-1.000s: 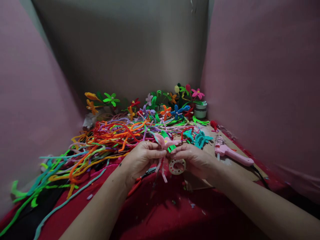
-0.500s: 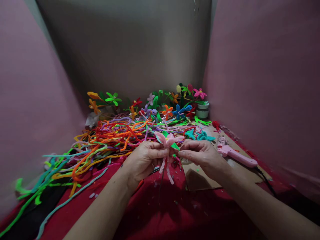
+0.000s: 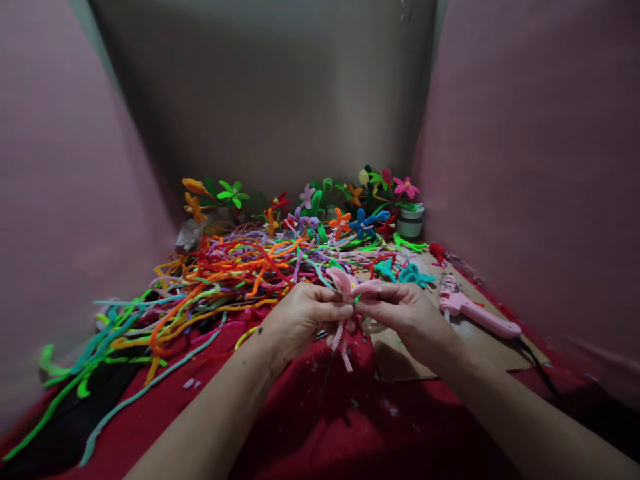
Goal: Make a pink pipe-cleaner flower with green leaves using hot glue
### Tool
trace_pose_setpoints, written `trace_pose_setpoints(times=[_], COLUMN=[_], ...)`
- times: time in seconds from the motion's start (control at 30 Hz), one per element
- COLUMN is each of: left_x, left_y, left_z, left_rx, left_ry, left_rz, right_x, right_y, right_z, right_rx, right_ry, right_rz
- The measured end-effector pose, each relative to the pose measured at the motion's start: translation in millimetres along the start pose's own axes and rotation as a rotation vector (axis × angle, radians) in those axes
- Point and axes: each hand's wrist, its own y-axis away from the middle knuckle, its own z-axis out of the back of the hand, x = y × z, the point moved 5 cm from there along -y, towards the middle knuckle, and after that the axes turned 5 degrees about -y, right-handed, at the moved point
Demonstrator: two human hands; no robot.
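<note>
A pink pipe-cleaner flower (image 3: 345, 281) is held up between my two hands, its fuzzy stem ends hanging below the fingers. My left hand (image 3: 307, 317) pinches its base with thumb and forefinger. From the other side, my right hand (image 3: 403, 308) is closed on the flower at a right-hand petal, its fingertips close to the left thumb. A bit of green shows between the fingertips; which part it belongs to is hidden. Beyond the right hand lies a teal pipe-cleaner flower (image 3: 414, 275).
Loose coloured pipe cleaners (image 3: 240, 267) spread over the left and middle of the red cloth (image 3: 280, 427). A pink glue gun (image 3: 483, 317) rests on cardboard (image 3: 410, 353) at right, its cord trailing forward. Finished flowers (image 3: 363, 223) and a small pot (image 3: 411, 220) line the back.
The right fingers have moved in from the green piece to the flower's right petal, and the flower has turned a little. The whole view has shifted slightly.
</note>
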Motion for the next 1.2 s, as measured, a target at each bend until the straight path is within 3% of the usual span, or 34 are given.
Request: trace_pose_setpoints(times=[0.27, 0.5, 0.83, 1.1, 1.2], left_x=[2.0, -5.8, 0.5, 5.3, 3.3], left_y=[-1.1, -0.2, 1.1, 2.4, 1.8], left_z=[1.0, 3.4, 3.1, 5.1, 3.3], left_rx=[-0.014, -0.102, -0.027, 0.054, 0.051], left_ry=[-0.054, -0.232, -0.086, 0.038, 0.056], left_rz=[-0.011, -0.071, -0.008, 0.085, 0.057], right_x=[-6.6, -5.9, -34.6, -28.7, -26.9], right_y=[-2.5, -1.3, 1.2, 6.3, 6.2], right_z=[-3.1, 0.3, -4.8, -15.6, -14.2], right_rx=[0.013, -0.074, -0.015, 0.029, 0.004], right_ry=[0.079, 0.272, -0.306, -0.402, -0.396], right_rz=[0.058, 0.154, -0.093, 0.017, 0.062])
